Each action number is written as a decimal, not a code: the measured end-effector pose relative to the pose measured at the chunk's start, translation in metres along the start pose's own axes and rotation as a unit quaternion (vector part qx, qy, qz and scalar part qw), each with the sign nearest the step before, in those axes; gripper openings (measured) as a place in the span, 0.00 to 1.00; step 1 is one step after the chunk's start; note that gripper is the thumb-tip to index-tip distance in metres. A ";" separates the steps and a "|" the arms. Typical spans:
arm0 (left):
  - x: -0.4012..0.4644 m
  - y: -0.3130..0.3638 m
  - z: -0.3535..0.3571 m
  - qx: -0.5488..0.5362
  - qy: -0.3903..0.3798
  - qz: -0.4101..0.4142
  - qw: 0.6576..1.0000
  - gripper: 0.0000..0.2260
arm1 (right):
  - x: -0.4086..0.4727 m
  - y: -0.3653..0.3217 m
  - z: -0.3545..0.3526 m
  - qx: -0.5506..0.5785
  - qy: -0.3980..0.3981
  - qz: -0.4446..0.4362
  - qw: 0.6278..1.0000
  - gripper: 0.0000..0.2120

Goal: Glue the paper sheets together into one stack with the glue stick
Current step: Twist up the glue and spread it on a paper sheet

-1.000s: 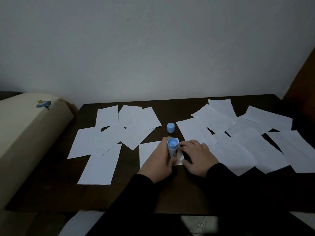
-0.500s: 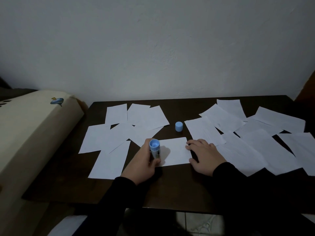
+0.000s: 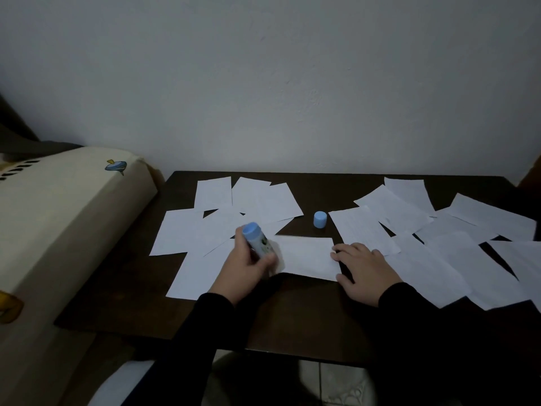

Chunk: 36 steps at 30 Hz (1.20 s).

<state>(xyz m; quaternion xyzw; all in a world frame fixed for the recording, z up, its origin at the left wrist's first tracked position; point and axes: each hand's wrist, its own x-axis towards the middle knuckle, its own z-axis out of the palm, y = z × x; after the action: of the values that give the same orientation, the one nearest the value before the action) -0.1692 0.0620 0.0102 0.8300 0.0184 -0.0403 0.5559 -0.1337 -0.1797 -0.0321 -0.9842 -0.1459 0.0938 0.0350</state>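
Observation:
My left hand (image 3: 244, 266) grips a blue glue stick (image 3: 256, 241), tilted, its lower end hidden by my fingers at the left end of a white paper sheet (image 3: 307, 257) lying in the middle of the dark table (image 3: 292, 312). With flat fingers, my right hand (image 3: 366, 268) presses the right edge of that sheet. The stick's blue cap (image 3: 320, 219) stands upright behind the sheet. Several loose white sheets lie spread on the left (image 3: 205, 230) and on the right (image 3: 439, 230) of the table.
A cream padded piece of furniture (image 3: 58, 224) with a small spinning-top print adjoins the table's left side. A white wall stands right behind the table. Tiled floor shows below the front edge.
My left hand has slid the glue stick leftward across the middle sheet, from its right end to its left end. My right hand has stayed on the right edge.

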 end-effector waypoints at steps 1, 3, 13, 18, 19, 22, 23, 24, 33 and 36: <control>-0.001 0.003 -0.004 -0.066 0.026 -0.005 0.997 0.26 | 0.000 -0.001 0.000 -0.006 -0.001 0.000 1.000 0.25; -0.003 0.007 -0.010 -0.159 0.091 0.007 0.983 0.25 | 0.001 -0.003 -0.001 -0.023 -0.005 0.004 1.000 0.25; -0.002 0.015 -0.001 -0.100 0.101 0.032 0.989 0.24 | 0.026 -0.027 -0.014 -0.020 0.048 -0.015 0.999 0.22; 0.005 0.020 0.010 -0.046 0.087 0.026 0.995 0.28 | 0.034 -0.029 -0.009 -0.050 -0.072 -0.015 0.996 0.29; 0.007 0.021 0.012 -0.040 0.083 0.026 0.995 0.28 | 0.031 -0.030 -0.006 -0.055 -0.068 -0.004 0.996 0.29; 0.013 0.019 0.018 -0.032 0.066 0.018 0.997 0.29 | 0.016 -0.040 0.000 -0.081 -0.025 0.043 0.995 0.29; 0.014 0.018 0.021 -0.032 0.059 0.016 0.998 0.28 | 0.012 -0.043 0.002 -0.081 -0.014 0.052 0.995 0.29; 0.014 0.017 0.023 -0.029 0.051 0.018 0.998 0.27 | 0.008 -0.044 0.003 -0.077 -0.004 0.055 0.995 0.28; 0.006 0.010 0.046 0.108 -0.046 0.047 0.992 0.27 | 0.002 -0.008 0.014 -0.025 -0.045 -0.027 0.998 0.28; 0.005 0.009 0.051 0.154 -0.071 0.061 0.984 0.28 | -0.001 -0.007 0.018 -0.009 -0.032 -0.029 0.999 0.28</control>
<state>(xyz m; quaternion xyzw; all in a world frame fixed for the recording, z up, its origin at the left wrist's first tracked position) -0.1662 0.0111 -0.0009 0.9004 -0.0785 -0.0676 0.4225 -0.1406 -0.1729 -0.0492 -0.9763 -0.1761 0.1230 0.0242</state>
